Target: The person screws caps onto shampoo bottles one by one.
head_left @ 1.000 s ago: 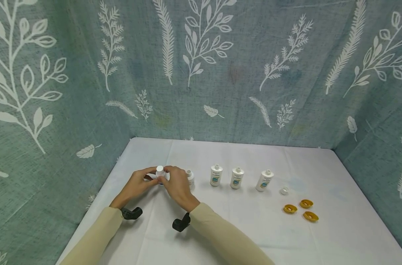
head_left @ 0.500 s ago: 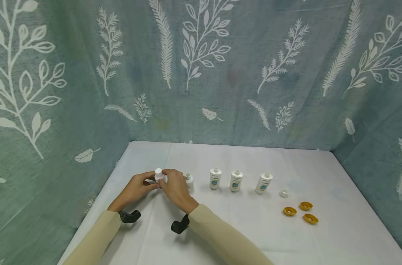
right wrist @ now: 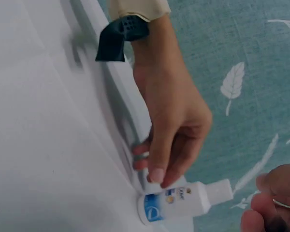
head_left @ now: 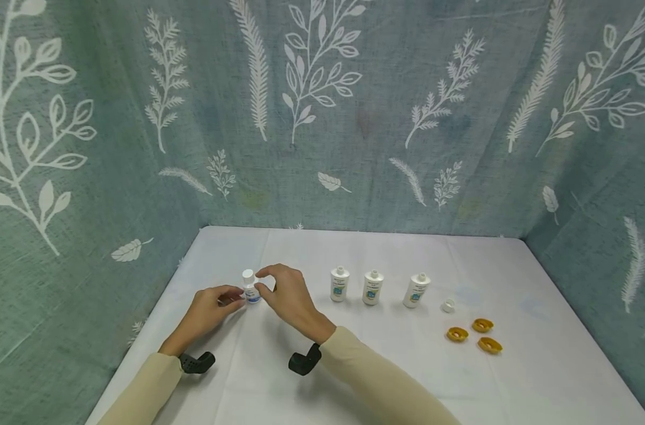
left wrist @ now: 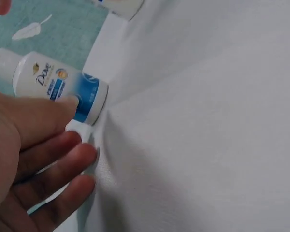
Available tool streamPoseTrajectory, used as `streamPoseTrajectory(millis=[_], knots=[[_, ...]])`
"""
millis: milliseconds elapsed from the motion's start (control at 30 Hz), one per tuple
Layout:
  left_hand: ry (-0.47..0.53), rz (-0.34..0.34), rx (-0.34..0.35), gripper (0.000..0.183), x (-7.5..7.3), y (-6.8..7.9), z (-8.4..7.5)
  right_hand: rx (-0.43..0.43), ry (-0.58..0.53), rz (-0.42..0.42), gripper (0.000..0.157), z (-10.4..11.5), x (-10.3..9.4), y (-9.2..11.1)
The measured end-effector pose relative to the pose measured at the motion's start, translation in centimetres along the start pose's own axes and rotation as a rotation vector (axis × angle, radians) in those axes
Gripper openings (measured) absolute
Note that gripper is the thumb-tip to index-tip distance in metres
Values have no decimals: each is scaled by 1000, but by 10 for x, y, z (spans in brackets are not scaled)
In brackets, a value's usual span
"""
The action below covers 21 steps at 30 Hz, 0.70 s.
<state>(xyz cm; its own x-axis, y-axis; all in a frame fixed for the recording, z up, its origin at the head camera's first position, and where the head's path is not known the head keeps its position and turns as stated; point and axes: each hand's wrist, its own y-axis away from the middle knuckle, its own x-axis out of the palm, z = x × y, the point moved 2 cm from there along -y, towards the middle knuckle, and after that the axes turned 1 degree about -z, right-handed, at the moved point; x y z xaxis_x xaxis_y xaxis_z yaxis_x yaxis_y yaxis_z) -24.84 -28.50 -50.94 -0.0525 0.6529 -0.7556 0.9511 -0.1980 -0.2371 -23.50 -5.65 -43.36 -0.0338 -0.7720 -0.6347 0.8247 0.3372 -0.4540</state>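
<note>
A small white Dove bottle point(head_left: 252, 290) with a blue lower label and a white cap point(left wrist: 5, 65) stands upright at the table's left. My left hand point(head_left: 212, 311) is beside it, fingers loosely bent; in the left wrist view the thumb point(left wrist: 63, 108) overlaps the blue label. On the other side, my right hand point(head_left: 290, 295) hovers with thumb and forefinger spread around the cap's level, holding nothing. In the right wrist view its fingertips point(right wrist: 263, 212) show apart from the cap. Part of another white bottle point(left wrist: 123, 6) shows in the left wrist view; the right hand hides it in the head view.
Three white bottles with uncapped necks, including the middle bottle point(head_left: 373, 287), stand in a row to the right. Beyond them lie a loose white cap point(head_left: 448, 305) and three amber ring-shaped pieces point(head_left: 457, 334). A leaf-patterned curtain point(head_left: 322, 195) borders the white table point(head_left: 386, 366).
Both hands have loosened from the Dove bottle. The right hand has drawn off the cap to the right, and the left hand has slid slightly left and lower. The bottle stays standing.
</note>
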Motion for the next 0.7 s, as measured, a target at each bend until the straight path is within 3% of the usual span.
streamPoseTrajectory(millis=[133, 300, 567, 700], knots=[[-18, -33, -34, 20, -2, 9, -7, -43, -19, -15, 19, -5, -14, 6], [17, -14, -56, 15, 2, 17, -20, -56, -23, -33, 20, -17, -27, 11], [-17, -27, 147, 17, 21, 17, -45, -78, -61, -81, 26, -34, -43, 17], [16, -48, 194, 21, 31, 13, -53, -57, -72, -79, 30, -39, -48, 21]])
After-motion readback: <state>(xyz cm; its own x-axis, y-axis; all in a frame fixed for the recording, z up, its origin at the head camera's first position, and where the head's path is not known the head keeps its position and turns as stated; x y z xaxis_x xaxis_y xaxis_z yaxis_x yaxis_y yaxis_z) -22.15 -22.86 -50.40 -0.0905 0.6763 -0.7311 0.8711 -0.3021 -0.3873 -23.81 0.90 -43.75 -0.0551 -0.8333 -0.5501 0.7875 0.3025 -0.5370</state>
